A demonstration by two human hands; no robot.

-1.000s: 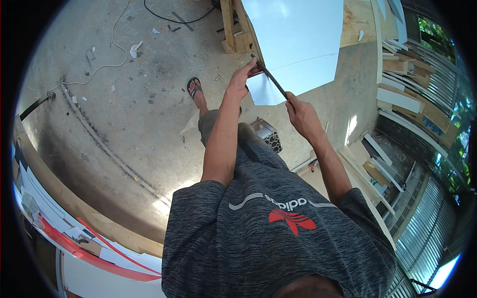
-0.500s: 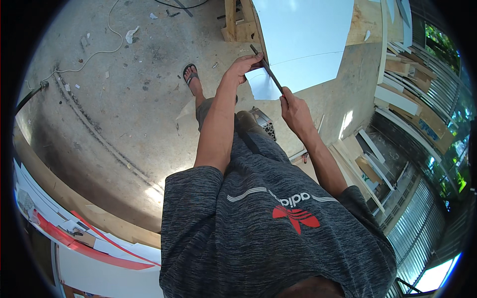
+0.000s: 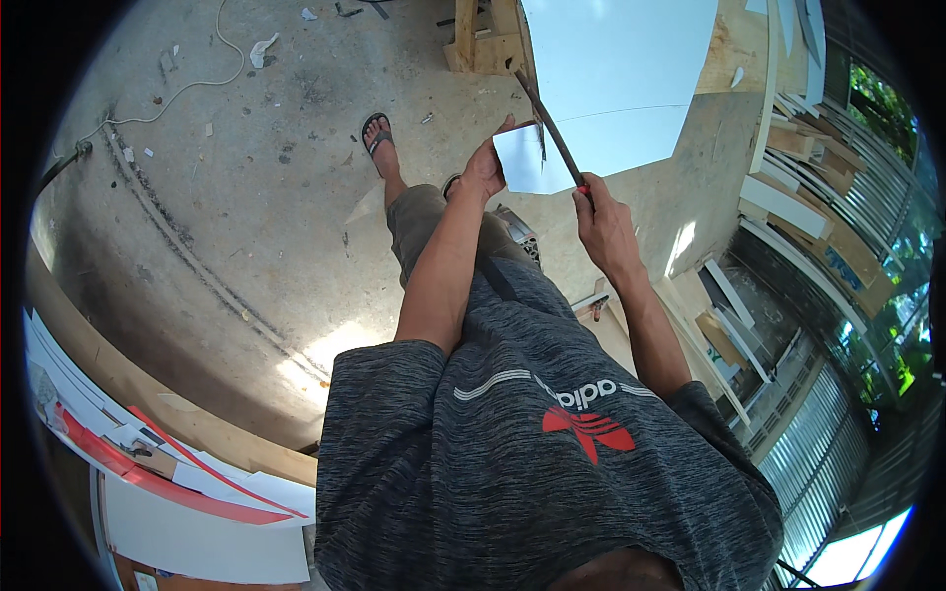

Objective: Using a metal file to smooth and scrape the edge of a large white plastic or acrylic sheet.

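Observation:
My left hand (image 3: pixel 485 169) is closed on the edge of a small white sheet piece (image 3: pixel 517 160), thumb at its top and the other fingers hidden underneath. A ragged dark line runs along its right side; I cannot tell whether it is still joined to the large white sheet (image 3: pixel 621 69). In my right hand (image 3: pixel 603 222) is a long, slim dark file-like bar (image 3: pixel 554 126), with red showing at the grip. It slants up and left over the large sheet, its far end near the sheet's left edge. A thin line crosses the large sheet.
Wooden framing (image 3: pixel 488 49) stands at the sheet's far left. Stacked boards and offcuts (image 3: pixel 798 212) lean along the right side. A pale cable (image 3: pixel 197 84) and scraps lie on the concrete floor. At lower left, white strips and red film (image 3: pixel 158 483) lie beside a wooden edge.
My left hand has left the bar's far end and now grips the small white piece, which looks tilted and brighter. My right hand has shifted slightly right with the bar.

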